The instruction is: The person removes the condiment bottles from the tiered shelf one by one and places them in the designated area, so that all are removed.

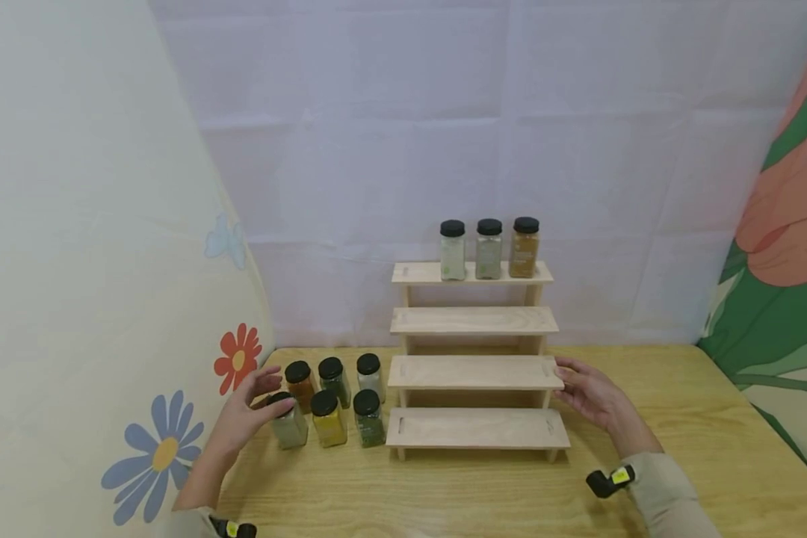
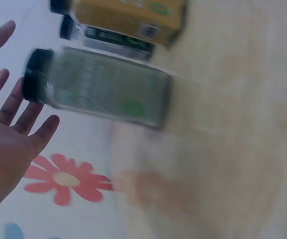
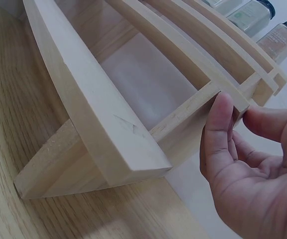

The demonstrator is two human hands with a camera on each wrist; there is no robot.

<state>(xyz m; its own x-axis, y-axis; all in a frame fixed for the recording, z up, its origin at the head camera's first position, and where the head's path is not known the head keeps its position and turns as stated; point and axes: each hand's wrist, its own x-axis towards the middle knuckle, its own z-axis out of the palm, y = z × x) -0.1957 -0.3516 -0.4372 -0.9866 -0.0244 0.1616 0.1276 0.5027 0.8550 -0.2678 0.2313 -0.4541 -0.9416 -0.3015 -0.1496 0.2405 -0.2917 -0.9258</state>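
A square glass spice jar with a black lid and pale green contents (image 1: 289, 430) stands at the front left of a group of jars. My left hand (image 1: 242, 415) is at its lid, thumb and fingers spread apart; in the left wrist view the fingers (image 2: 28, 112) reach behind the lid while the thumb stays off it. On the other side, my right hand (image 1: 593, 392) pinches the right end of a shelf on a four-step wooden rack (image 1: 474, 371). The right wrist view shows thumb and forefinger at that shelf's corner (image 3: 238, 102).
Beside the left-hand jar stand a yellow spice jar (image 1: 329, 422), a dark green one (image 1: 370, 426) and several more behind. On the rack's top step are three jars, the rightmost a brown spice jar (image 1: 524, 250). A pale cloth (image 1: 350, 187) hangs behind the wooden table (image 1: 498, 493).
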